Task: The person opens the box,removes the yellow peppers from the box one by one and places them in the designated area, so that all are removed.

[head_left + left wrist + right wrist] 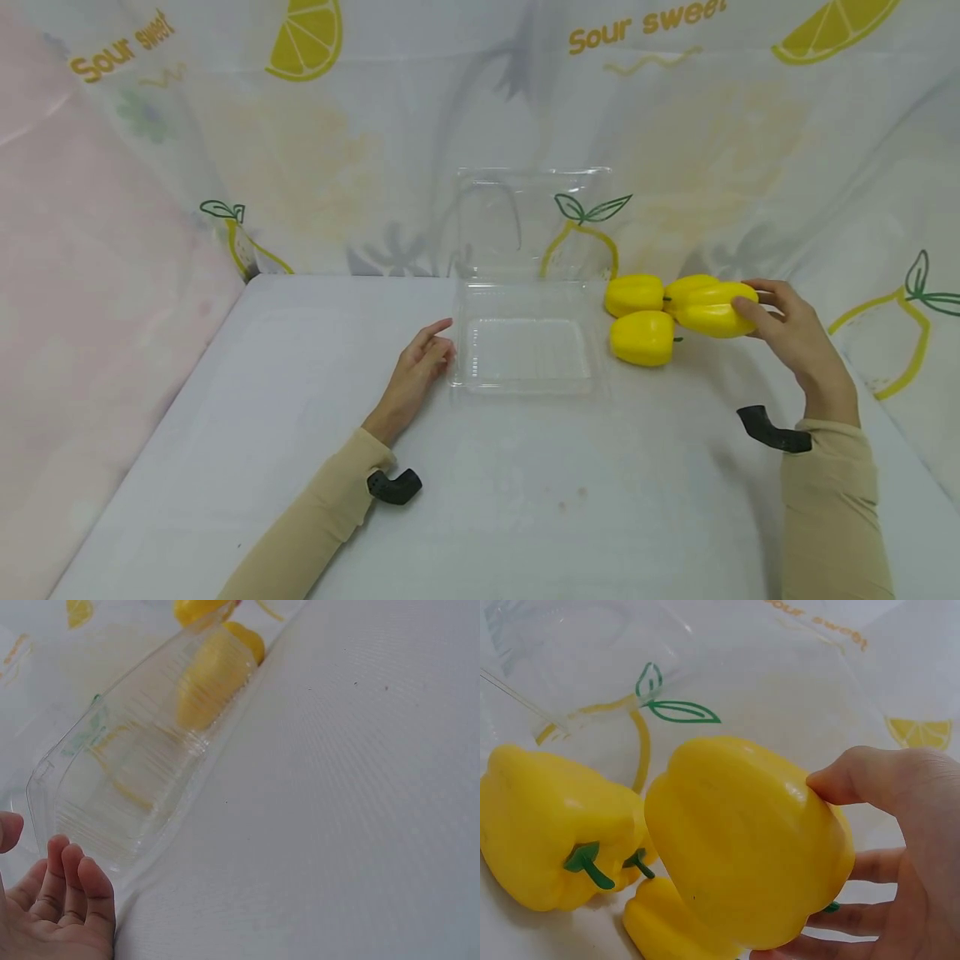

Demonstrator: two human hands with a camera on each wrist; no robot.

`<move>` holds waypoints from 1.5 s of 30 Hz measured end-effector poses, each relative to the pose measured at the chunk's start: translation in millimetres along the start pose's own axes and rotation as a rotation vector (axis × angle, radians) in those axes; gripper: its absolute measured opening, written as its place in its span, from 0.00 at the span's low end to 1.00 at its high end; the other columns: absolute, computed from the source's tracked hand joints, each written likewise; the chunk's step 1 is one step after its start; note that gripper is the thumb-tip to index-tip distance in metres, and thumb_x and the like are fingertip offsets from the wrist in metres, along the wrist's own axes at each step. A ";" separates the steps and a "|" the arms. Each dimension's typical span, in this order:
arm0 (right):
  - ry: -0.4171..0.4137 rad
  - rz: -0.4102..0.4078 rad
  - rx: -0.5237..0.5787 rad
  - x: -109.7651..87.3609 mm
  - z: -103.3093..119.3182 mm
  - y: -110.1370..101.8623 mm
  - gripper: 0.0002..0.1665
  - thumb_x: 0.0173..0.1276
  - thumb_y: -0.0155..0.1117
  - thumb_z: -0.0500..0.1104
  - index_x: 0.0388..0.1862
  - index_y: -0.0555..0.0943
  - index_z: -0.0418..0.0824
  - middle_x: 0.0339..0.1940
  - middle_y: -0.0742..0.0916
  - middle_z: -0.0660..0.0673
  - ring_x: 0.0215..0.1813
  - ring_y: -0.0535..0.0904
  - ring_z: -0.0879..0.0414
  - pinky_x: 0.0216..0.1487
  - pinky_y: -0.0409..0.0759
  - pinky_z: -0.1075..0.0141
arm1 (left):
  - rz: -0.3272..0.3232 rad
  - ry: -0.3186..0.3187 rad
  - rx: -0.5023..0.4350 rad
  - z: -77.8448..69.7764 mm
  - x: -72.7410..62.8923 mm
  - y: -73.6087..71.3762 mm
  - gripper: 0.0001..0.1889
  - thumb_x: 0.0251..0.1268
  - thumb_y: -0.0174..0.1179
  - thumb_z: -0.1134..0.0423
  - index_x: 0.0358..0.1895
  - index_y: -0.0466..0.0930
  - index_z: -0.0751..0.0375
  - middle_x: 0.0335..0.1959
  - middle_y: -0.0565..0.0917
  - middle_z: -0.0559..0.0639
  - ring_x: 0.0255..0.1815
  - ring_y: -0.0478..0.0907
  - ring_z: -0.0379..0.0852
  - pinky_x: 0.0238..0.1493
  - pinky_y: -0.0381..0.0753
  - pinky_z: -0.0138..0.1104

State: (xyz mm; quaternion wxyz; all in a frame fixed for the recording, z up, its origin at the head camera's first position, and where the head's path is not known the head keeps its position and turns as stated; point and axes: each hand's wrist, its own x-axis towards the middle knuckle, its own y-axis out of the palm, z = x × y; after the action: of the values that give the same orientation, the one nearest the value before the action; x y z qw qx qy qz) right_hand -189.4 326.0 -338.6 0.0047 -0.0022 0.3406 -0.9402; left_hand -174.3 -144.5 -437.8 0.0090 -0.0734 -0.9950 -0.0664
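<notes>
In the head view my right hand (pixel 791 321) grips a yellow bell pepper (pixel 716 311), thumb on the near side, fingers behind. The right wrist view shows this pepper (pixel 742 840) raised over another yellow pepper (pixel 671 922), with a bit of green stem by the fingers. Two more yellow peppers, a back one (pixel 634 295) and a front one (pixel 642 338), lie beside the clear plastic box (pixel 525 387). The box stands with its lid (pixel 495 221) up. At the box's left side is my left hand (pixel 420 367), fingers loosely bent, holding nothing; whether it touches the wall I cannot tell.
A white table (pixel 315 500) carries everything. Behind it hangs a pale curtain (pixel 405 150) with lemon prints, and a pink-toned cloth (pixel 97 275) borders the left side. A black curved piece sits at each wrist.
</notes>
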 end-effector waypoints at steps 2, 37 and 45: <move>0.004 -0.002 -0.002 0.4 -0.9 -0.3 0.40 0.72 0.47 0.59 0.72 0.54 0.36 0.65 0.64 0.32 0.41 0.69 0.80 0.38 0.72 0.87 | 0.001 0.001 -0.004 0.5 -0.2 -0.3 0.24 0.73 0.49 0.59 0.68 0.61 0.61 0.35 0.75 0.42 0.37 0.70 0.38 0.43 0.72 0.28; 0.089 0.024 -0.025 1.2 -19.9 -6.3 0.39 0.72 0.46 0.60 0.72 0.56 0.39 0.67 0.62 0.27 0.38 0.68 0.76 0.36 0.76 0.82 | 0.016 0.019 -0.014 -0.4 -1.8 0.5 0.24 0.73 0.47 0.61 0.68 0.60 0.64 0.34 0.74 0.42 0.37 0.69 0.37 0.44 0.72 0.29; 0.140 0.063 -0.051 3.8 -23.5 -6.9 0.42 0.70 0.46 0.64 0.72 0.55 0.39 0.70 0.60 0.26 0.42 0.69 0.69 0.37 0.75 0.81 | 0.018 0.022 -0.021 -0.2 -0.6 0.2 0.24 0.73 0.47 0.61 0.68 0.60 0.63 0.34 0.74 0.42 0.36 0.70 0.38 0.42 0.72 0.28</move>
State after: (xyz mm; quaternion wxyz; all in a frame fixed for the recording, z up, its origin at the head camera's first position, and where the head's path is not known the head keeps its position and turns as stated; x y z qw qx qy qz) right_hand -193.4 346.3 -352.2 0.0102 0.0743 0.3639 -0.9284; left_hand -173.7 -144.4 -437.6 0.0196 -0.0817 -0.9934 -0.0776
